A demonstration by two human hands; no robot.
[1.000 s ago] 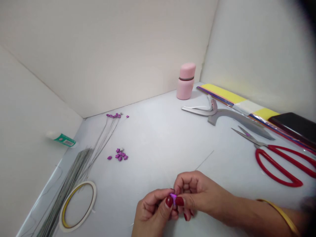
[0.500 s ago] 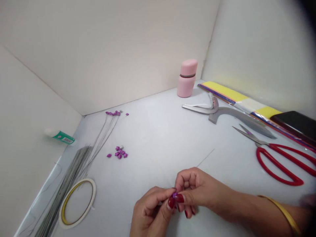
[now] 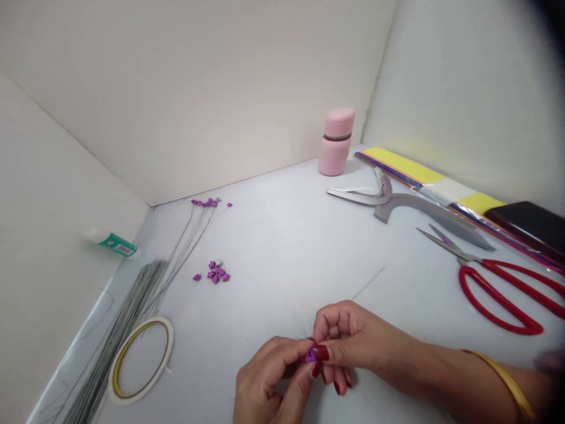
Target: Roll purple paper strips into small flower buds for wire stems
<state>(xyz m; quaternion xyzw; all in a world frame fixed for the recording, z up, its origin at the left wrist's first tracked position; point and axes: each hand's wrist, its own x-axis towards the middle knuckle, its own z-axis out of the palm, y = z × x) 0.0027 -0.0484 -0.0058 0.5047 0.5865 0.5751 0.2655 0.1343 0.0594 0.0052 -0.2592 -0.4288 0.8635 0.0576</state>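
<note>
Between the fingertips of both hands is a small folded purple piece, partly covered by the thumbs. My left hand pinches it from the left, with thumb and index finger closed on it. From the right, my right hand grips the same piece between thumb and fingers. A thin wire shows on the table just beyond the right hand. Left of the hands lies a small pile of purple star-shaped pieces. Farther back, more purple pieces sit at the ends of thin wires.
On the left are a bundle of grey wires, a tape roll and a green-and-white tube. At the right lie red-handled scissors, a grey curved tool, colored strips and a black object. A pink bottle stands behind.
My left thumb has shifted slightly down and right, so more of the purple piece shows. Both hands keep hold of it. The whole view has moved slightly.
</note>
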